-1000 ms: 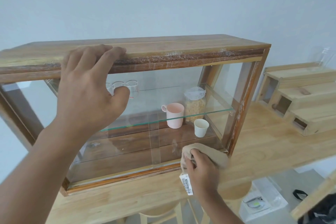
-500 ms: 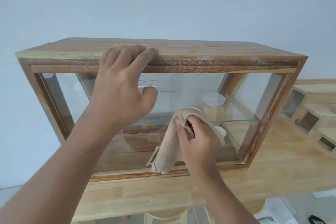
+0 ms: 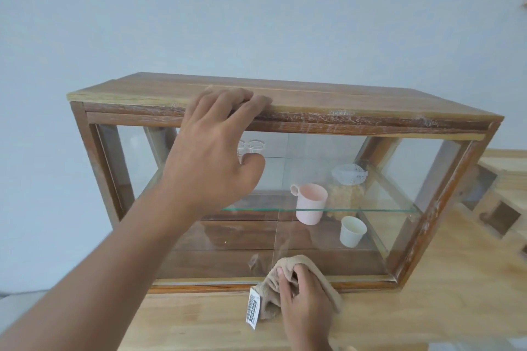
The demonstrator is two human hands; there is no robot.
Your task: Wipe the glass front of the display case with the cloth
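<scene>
Left hand [image 3: 208,157] braced on the case [image 3: 285,100] top, grip spread flat, clasping nothing. The right hand [image 3: 306,298], bunching the cloth [image 3: 288,268], had swept down from mid-pane to the glass [image 3: 328,239] bottom edge by the worktop [image 3: 427,308]. Stroke likely finished; upper glass probably next.

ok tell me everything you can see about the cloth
The cloth is a beige, soft, terry-looking towel, bunched up rather than folded flat. A white tag with a barcode hangs from its lower left end. The right hand grips it from above, pressing it at the bottom edge of the display case, low on the glass front near the middle seam. Its lower end hangs down over the wooden tabletop.
</scene>
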